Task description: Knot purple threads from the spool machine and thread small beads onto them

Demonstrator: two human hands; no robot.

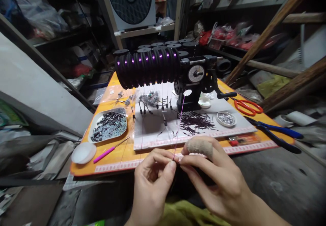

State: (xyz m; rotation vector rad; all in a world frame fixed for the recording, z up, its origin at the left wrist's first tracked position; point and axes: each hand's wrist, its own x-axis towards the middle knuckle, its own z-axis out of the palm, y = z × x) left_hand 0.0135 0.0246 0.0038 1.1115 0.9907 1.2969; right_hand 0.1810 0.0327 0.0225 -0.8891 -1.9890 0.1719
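A thin purple thread or wire [181, 114] slants down from the winding machine to my fingertips. My left hand [155, 182] is closed, with thumb and forefinger pinched on the thread. Close beside it, my right hand [214, 175] has its thumb and fingers pressed together at the same spot. A beige bandage [200, 148] wraps one of its fingers. Whatever small piece lies between the right fingertips is hidden. Behind both hands stands a black hand-cranked winding machine [188, 95] with a row of dark coils [147, 66] showing purple highlights. Fine lines with small black weights hang below the coils.
A tray [124, 131] of small dark and pale tubes, a magenta-handled hook tool [108, 154] and a white lid [83, 153] lie left. To the right are a dish of metal bits [226, 119], red-handled scissors [248, 107] and blue-black pliers [277, 131]. Dark strips [196, 122] lie on the white board.
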